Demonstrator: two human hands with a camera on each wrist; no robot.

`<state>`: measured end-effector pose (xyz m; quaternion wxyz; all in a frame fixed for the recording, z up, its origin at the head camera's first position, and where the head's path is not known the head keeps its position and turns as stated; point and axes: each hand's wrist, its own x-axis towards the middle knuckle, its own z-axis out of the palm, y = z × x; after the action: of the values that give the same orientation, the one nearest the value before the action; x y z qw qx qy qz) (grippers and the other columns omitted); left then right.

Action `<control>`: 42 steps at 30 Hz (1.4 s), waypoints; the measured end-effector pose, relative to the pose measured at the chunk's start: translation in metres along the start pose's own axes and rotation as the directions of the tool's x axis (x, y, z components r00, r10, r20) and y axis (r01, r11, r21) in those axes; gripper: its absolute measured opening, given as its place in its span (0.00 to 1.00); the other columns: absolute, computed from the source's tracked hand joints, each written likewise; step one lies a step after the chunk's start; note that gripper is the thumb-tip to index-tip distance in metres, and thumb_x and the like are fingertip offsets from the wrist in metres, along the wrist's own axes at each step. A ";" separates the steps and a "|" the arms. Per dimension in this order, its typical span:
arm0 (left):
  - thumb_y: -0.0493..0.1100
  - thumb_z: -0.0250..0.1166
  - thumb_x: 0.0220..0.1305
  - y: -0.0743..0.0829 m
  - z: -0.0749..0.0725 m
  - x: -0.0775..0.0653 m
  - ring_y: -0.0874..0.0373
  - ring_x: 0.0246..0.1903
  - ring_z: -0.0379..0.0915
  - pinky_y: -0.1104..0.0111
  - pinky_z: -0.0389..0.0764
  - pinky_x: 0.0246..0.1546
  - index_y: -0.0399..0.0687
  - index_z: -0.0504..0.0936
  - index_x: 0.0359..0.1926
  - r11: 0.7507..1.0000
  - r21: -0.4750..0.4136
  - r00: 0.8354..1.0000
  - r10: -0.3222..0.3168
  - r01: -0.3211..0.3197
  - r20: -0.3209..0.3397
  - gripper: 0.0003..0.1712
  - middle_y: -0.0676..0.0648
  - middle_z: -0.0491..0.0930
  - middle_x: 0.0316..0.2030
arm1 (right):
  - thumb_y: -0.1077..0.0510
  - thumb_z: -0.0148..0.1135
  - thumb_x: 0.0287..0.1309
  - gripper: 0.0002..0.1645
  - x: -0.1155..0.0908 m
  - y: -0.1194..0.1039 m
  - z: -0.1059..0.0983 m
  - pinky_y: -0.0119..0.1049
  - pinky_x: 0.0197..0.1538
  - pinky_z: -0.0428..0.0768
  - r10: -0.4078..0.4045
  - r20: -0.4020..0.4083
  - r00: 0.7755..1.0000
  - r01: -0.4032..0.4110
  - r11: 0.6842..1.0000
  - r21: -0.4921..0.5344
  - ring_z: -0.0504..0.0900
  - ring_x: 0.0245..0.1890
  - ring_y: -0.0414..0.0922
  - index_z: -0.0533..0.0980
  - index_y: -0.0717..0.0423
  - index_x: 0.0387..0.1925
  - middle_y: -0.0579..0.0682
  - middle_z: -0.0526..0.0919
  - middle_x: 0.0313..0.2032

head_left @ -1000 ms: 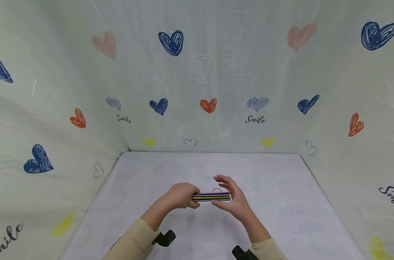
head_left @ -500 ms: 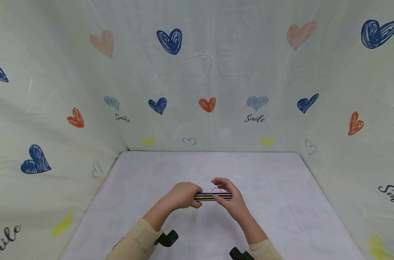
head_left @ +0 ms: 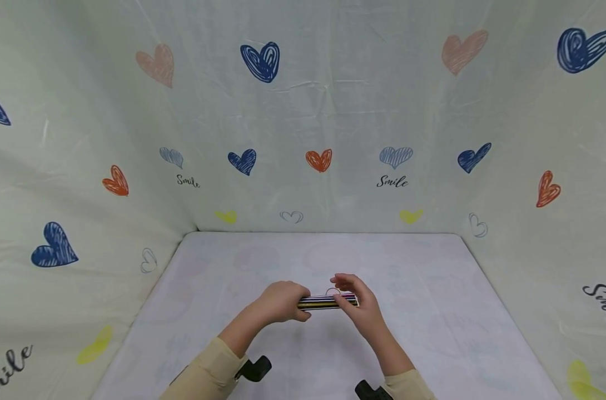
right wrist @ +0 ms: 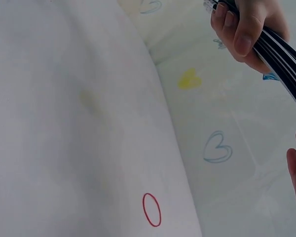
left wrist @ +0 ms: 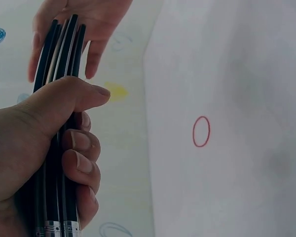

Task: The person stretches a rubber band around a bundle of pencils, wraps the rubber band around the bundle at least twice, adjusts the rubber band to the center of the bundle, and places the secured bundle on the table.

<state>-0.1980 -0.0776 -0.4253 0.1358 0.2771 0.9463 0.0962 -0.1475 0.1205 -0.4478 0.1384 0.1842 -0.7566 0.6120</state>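
In the head view my left hand [head_left: 280,300] grips a bundle of slim striped pencils [head_left: 320,303] by one end, level above the table. In the left wrist view, thumb and fingers wrap round the dark pencils [left wrist: 66,54], and silver bands show at their near end. At the bundle's other end is my right hand [head_left: 360,305], its thumb lying across the front and its fingers loosely extended behind. Seen from the left wrist, that hand [left wrist: 96,22] spreads beyond the pencil ends. A thin red ring [left wrist: 194,132] lies on the table; the bundle partly hides it in the head view.
The white table [head_left: 223,261] has a faint pattern. Pale cloth with printed hearts [head_left: 318,161] and "Smile" lettering hangs behind it and on both sides. A dark wrist camera [head_left: 255,368] juts from the left sleeve, another [head_left: 370,390] from the right.
My right thumb has gone from below the bundle's end to across its front. The right hand then shifts slightly right. My left hand keeps its grip, nearly still.
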 end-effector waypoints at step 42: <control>0.46 0.74 0.52 -0.046 0.028 -0.017 0.63 0.15 0.68 0.68 0.70 0.21 0.51 0.80 0.28 0.988 -0.102 0.993 -0.118 0.118 0.015 0.09 0.58 0.72 0.18 | 0.70 0.71 0.51 0.26 0.000 0.080 -0.027 0.51 0.50 0.76 0.064 0.082 0.995 -0.053 0.990 -0.131 0.77 0.47 0.56 0.76 0.61 0.53 0.56 0.82 0.47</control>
<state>-0.1978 -0.1220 -0.4604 0.1594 0.2137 0.9543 0.1354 -0.1835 0.1613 -0.5121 0.0994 0.1787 -0.8047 0.5574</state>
